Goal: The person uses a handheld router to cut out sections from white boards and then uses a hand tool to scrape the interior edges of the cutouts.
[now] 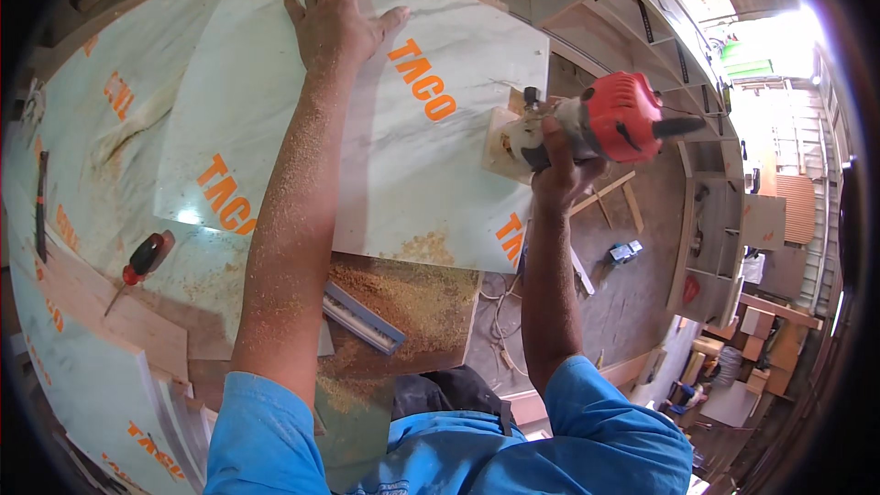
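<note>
The left hand [335,23] lies flat, fingers spread, pressing on the far part of a white laminate sheet [275,119] with orange print, which rests on the bench [422,302]. The right hand [561,170] is wrapped tight around a red trimmer [587,124], held at the sheet's right edge with its base touching the edge. Sawdust [412,289] covers the left forearm and lies in a heap on the bare wood near the sheet's near edge, beside a grey strip [362,316]. A red-handled screwdriver [142,261] lies well to the left on another sheet. Scrap boards sit on the floor below the trimmer
</note>
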`<state>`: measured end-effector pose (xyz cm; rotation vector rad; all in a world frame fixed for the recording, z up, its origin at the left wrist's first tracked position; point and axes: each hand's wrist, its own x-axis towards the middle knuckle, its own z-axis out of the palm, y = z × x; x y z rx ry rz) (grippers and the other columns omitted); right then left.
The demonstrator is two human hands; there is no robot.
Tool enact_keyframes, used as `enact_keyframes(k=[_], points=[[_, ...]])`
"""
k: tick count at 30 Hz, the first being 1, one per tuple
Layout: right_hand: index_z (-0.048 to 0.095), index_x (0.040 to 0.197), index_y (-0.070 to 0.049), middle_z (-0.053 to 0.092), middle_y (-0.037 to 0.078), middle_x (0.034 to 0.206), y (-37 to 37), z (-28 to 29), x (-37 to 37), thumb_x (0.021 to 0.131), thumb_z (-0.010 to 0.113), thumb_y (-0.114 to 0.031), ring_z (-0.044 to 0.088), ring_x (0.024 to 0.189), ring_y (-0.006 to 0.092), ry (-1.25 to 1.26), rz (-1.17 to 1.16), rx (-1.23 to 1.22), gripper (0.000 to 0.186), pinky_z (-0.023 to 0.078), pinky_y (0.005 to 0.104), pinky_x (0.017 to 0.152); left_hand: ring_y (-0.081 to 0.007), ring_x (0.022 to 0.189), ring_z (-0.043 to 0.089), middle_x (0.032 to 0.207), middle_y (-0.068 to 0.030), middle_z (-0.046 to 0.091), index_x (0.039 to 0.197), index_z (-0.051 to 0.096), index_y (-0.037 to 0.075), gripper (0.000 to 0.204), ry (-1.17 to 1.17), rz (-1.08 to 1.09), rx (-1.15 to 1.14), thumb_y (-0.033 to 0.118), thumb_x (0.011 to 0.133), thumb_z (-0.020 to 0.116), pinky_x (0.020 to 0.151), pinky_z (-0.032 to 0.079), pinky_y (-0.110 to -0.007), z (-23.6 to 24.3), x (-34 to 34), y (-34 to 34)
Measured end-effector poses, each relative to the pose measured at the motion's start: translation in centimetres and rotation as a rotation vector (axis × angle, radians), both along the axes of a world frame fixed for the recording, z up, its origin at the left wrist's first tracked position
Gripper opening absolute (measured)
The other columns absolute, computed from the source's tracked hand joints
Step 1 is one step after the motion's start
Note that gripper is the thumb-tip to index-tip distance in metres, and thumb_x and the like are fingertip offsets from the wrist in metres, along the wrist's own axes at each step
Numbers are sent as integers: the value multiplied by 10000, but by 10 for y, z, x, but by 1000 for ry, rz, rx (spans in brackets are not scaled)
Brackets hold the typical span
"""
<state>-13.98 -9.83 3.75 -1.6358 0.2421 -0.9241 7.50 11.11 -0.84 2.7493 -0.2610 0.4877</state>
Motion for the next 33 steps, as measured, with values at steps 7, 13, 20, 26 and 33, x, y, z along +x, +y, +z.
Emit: enact_keyframes(k=[7,13,20,26,33], points=[[623,1100,91,710,190,973,8,-11,15,794,702,-96,699,879,267,-145,19,-127,367,580,393,816,-398,1493,318,1551,-233,429,1450,506,-20,925,29,9,-114,611,822,757,1257,157,-563,13,-3,3],[659,1064,97,724,183,982,0,-9,36,815,683,-110,717,887,269,-91,4,-247,324,595,389,781,-399,1485,333,1533,-267,433,1427,509,-58,957,-65,9,-89,609,797,781,1253,167,-564,-4,3,6],[692,1025,92,732,166,988,-19,-16,47,811,699,-111,723,914,259,-12,-122,-298,295,595,380,804,-399,1477,345,1532,-263,433,1423,516,-43,976,3,-12,-123,635,774,786,1248,179,-561,18,-11,3],[683,1051,89,728,171,974,-6,-18,27,779,727,-135,720,872,252,-205,79,-110,355,592,371,788,-394,1455,370,1500,-227,466,1406,529,-14,937,-51,-1,-142,592,753,819,1228,221,-580,16,-11,-1],[684,1063,67,715,140,990,-26,-16,45,756,787,-62,696,886,225,-63,8,-240,349,548,357,869,-376,1403,421,1451,-167,507,1326,570,-6,886,-168,-84,-238,538,697,873,1187,278,-618,8,-5,3]])
